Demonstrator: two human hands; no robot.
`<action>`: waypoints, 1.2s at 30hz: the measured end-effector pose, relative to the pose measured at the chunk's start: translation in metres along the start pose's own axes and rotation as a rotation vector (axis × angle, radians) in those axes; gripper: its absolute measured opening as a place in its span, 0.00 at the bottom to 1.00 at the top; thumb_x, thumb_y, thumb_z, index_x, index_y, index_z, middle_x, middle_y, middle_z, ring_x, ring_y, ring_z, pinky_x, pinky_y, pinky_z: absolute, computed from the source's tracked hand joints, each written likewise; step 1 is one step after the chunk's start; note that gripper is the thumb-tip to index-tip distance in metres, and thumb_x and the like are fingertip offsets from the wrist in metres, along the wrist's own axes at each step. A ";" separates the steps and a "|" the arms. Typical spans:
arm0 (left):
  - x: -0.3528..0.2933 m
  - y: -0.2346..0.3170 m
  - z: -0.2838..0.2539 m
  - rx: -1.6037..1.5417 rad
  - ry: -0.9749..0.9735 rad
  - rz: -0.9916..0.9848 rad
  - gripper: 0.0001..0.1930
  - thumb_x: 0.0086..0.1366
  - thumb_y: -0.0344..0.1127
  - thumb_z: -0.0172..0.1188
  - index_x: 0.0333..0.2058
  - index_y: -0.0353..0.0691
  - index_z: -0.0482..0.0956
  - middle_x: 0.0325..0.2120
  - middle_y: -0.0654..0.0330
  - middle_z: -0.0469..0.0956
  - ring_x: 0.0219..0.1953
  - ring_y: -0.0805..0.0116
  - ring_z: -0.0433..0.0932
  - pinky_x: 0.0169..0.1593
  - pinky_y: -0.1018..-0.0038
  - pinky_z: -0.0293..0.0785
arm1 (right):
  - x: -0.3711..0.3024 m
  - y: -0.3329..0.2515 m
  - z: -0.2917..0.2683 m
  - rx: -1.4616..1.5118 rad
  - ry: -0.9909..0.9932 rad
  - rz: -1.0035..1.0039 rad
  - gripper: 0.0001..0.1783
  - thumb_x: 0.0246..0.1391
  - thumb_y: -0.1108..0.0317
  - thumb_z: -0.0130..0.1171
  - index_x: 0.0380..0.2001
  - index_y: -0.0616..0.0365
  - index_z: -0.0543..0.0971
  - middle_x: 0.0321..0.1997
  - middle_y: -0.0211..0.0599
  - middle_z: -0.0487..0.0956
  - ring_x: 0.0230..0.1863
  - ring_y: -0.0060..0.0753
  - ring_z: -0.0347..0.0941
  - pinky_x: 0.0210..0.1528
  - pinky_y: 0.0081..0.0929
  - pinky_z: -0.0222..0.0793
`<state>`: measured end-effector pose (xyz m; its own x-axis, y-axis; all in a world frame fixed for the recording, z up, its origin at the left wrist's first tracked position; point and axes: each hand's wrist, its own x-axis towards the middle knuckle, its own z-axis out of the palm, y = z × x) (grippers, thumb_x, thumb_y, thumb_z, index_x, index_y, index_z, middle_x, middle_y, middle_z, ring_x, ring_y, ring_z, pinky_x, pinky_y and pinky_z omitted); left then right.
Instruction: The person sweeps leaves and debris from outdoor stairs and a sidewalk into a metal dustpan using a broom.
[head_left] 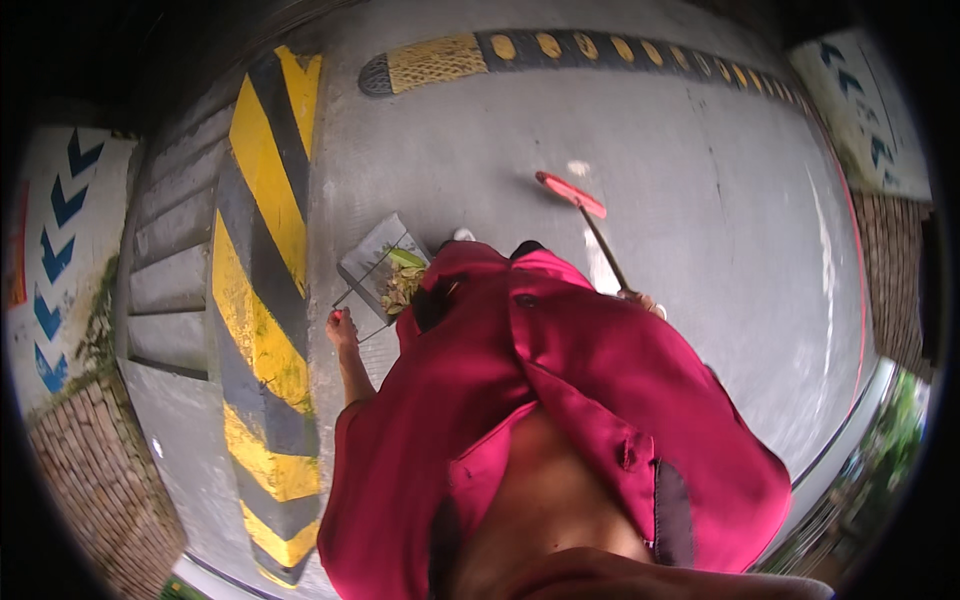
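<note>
Tilting the grey dustpan (378, 240) near the striped kerb (262, 260) could spill its leaves (400, 288) if the left hand (342, 327), wrapped around its handle (344, 297), twists while the right hand (642, 300) clasps the red-headed broom (572, 193).

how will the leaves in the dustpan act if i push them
The leaves look thin and loosely heaped, so they'd probably be light and scatter easily. The broad green leaf on top looks fresh, so it may bend rather than crack. The yellowish-brown ones below seem drier and might crumble a bit.
</note>
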<state>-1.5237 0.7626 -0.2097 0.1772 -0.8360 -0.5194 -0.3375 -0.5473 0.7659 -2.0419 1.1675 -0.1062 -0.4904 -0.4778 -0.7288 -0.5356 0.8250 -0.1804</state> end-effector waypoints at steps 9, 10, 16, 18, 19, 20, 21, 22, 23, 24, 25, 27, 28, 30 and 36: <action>0.172 0.116 0.125 0.033 -0.004 0.000 0.11 0.55 0.33 0.60 0.19 0.46 0.67 0.09 0.71 0.61 0.08 0.82 0.58 0.11 0.80 0.53 | 0.207 -0.063 -0.139 0.089 -0.056 -0.027 0.27 0.45 0.77 0.42 0.51 0.45 0.71 0.44 0.51 0.76 0.43 0.48 0.75 0.44 0.39 0.71; 0.198 0.122 0.142 0.019 -0.011 0.000 0.11 0.54 0.33 0.60 0.18 0.45 0.67 0.09 0.70 0.62 0.08 0.80 0.59 0.11 0.79 0.55 | 0.238 -0.068 -0.153 0.092 -0.059 -0.033 0.28 0.45 0.77 0.42 0.51 0.45 0.71 0.44 0.51 0.76 0.43 0.48 0.75 0.44 0.39 0.72; 0.340 0.166 0.255 0.302 -0.001 0.145 0.13 0.51 0.40 0.59 0.17 0.39 0.72 0.10 0.60 0.70 0.12 0.69 0.69 0.17 0.68 0.64 | 0.416 -0.115 -0.245 0.104 -0.086 -0.072 0.28 0.45 0.78 0.42 0.52 0.45 0.70 0.44 0.52 0.76 0.43 0.46 0.75 0.44 0.39 0.72; 0.359 0.189 0.269 0.235 -0.024 0.055 0.12 0.51 0.41 0.59 0.19 0.38 0.72 0.11 0.58 0.71 0.11 0.67 0.70 0.17 0.68 0.65 | 0.463 -0.135 -0.282 0.122 -0.114 -0.070 0.28 0.44 0.78 0.41 0.52 0.45 0.70 0.44 0.52 0.76 0.43 0.45 0.75 0.44 0.39 0.72; 0.371 0.205 0.276 0.248 -0.002 0.074 0.12 0.51 0.41 0.59 0.19 0.38 0.73 0.11 0.59 0.71 0.11 0.67 0.69 0.17 0.68 0.65 | 0.485 -0.145 -0.302 0.134 -0.119 -0.071 0.28 0.44 0.78 0.41 0.52 0.45 0.70 0.44 0.52 0.76 0.43 0.45 0.75 0.44 0.39 0.72; 0.381 0.222 0.289 0.254 0.028 0.093 0.12 0.51 0.41 0.59 0.19 0.39 0.73 0.10 0.59 0.71 0.11 0.68 0.69 0.17 0.69 0.65 | 0.508 -0.156 -0.322 0.125 -0.113 -0.079 0.29 0.44 0.78 0.41 0.52 0.46 0.70 0.44 0.52 0.76 0.43 0.45 0.75 0.44 0.39 0.72; 0.398 0.242 0.305 0.277 0.062 0.026 0.12 0.51 0.41 0.59 0.19 0.39 0.73 0.10 0.60 0.70 0.10 0.69 0.69 0.16 0.69 0.65 | 0.530 -0.167 -0.342 0.114 -0.104 -0.085 0.29 0.44 0.78 0.41 0.52 0.46 0.70 0.44 0.52 0.76 0.42 0.45 0.75 0.44 0.39 0.73; 0.414 0.259 0.320 0.266 0.055 0.111 0.11 0.51 0.41 0.58 0.19 0.40 0.73 0.09 0.61 0.70 0.10 0.68 0.69 0.16 0.69 0.66 | 0.555 -0.179 -0.361 0.082 -0.080 -0.099 0.29 0.44 0.78 0.41 0.52 0.46 0.70 0.44 0.53 0.76 0.43 0.45 0.75 0.45 0.39 0.73; 0.431 0.276 0.335 0.293 0.058 0.043 0.11 0.51 0.41 0.58 0.19 0.40 0.73 0.08 0.61 0.69 0.09 0.68 0.69 0.16 0.68 0.66 | 0.580 -0.192 -0.378 0.041 -0.034 -0.107 0.29 0.44 0.78 0.41 0.52 0.46 0.69 0.44 0.53 0.76 0.43 0.45 0.75 0.45 0.39 0.73; 0.457 0.293 0.358 0.271 0.047 0.082 0.11 0.51 0.41 0.58 0.19 0.40 0.73 0.08 0.61 0.69 0.09 0.68 0.68 0.15 0.68 0.66 | 0.608 -0.206 -0.394 0.051 -0.047 -0.113 0.29 0.43 0.78 0.41 0.52 0.46 0.69 0.44 0.53 0.76 0.43 0.45 0.75 0.45 0.39 0.73; 0.484 0.309 0.376 0.266 0.051 -0.012 0.11 0.51 0.41 0.58 0.19 0.40 0.73 0.07 0.62 0.68 0.09 0.68 0.68 0.14 0.68 0.66 | 0.637 -0.220 -0.407 0.053 -0.041 -0.113 0.30 0.43 0.78 0.41 0.52 0.45 0.69 0.44 0.53 0.76 0.42 0.45 0.75 0.45 0.39 0.73; 0.544 0.334 0.420 0.221 0.031 -0.030 0.11 0.53 0.40 0.59 0.18 0.42 0.73 0.08 0.63 0.68 0.09 0.69 0.68 0.13 0.69 0.64 | 0.699 -0.249 -0.430 0.040 -0.010 -0.123 0.30 0.43 0.78 0.41 0.52 0.45 0.69 0.45 0.52 0.75 0.43 0.46 0.75 0.44 0.38 0.73; 0.575 0.345 0.443 0.171 0.013 0.055 0.10 0.54 0.38 0.60 0.19 0.42 0.73 0.08 0.64 0.68 0.08 0.70 0.66 0.12 0.70 0.62 | 0.731 -0.263 -0.439 0.028 0.010 -0.132 0.30 0.43 0.78 0.41 0.53 0.45 0.69 0.46 0.51 0.75 0.43 0.46 0.75 0.44 0.38 0.73; 0.634 0.376 0.466 0.057 -0.027 0.052 0.09 0.54 0.36 0.59 0.19 0.43 0.72 0.08 0.66 0.65 0.08 0.73 0.63 0.11 0.73 0.59 | 0.791 -0.292 -0.461 0.056 -0.093 -0.090 0.29 0.43 0.77 0.42 0.52 0.45 0.70 0.45 0.50 0.76 0.42 0.45 0.75 0.41 0.39 0.73; 0.739 0.498 0.561 -0.089 -0.060 0.018 0.11 0.53 0.33 0.59 0.19 0.44 0.65 0.09 0.69 0.60 0.07 0.79 0.58 0.10 0.78 0.54 | 0.901 -0.362 -0.542 0.014 -0.063 -0.089 0.28 0.43 0.74 0.44 0.52 0.43 0.70 0.44 0.48 0.76 0.37 0.45 0.77 0.39 0.37 0.73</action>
<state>-2.0792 -0.1057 -0.4246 0.1151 -0.8432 -0.5251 -0.2563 -0.5360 0.8044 -2.6620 0.2747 -0.3395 -0.3970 -0.5300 -0.7493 -0.5652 0.7844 -0.2554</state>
